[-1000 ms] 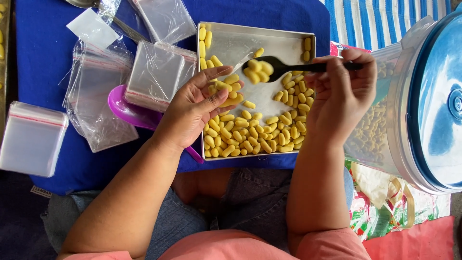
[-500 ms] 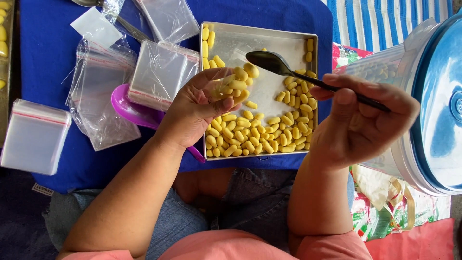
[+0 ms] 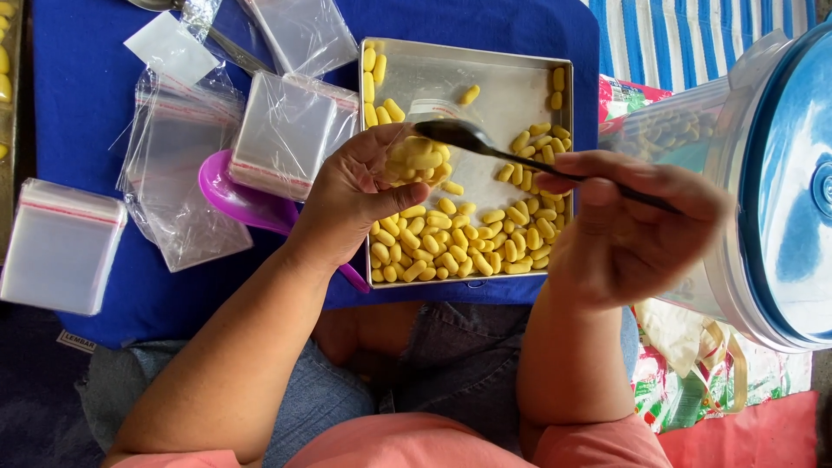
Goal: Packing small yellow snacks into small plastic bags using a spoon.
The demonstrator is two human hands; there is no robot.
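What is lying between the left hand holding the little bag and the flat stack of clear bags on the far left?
In the head view, loose clear bags and a purple scoop on the blue cloth lie between the left hand and the stack.

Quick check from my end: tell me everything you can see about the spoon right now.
The spoon is dark, glossy and looks like metal, with an oval bowl and a long thin handle. The right hand holds the handle, fingers wrapped over its far end, so that part is hidden. It is held roughly level, with the bowl a little higher than the handle, bowl pointing toward the left hand. The bowl looks empty and sits at the mouth of the small clear bag of yellow pieces, above the metal tray.
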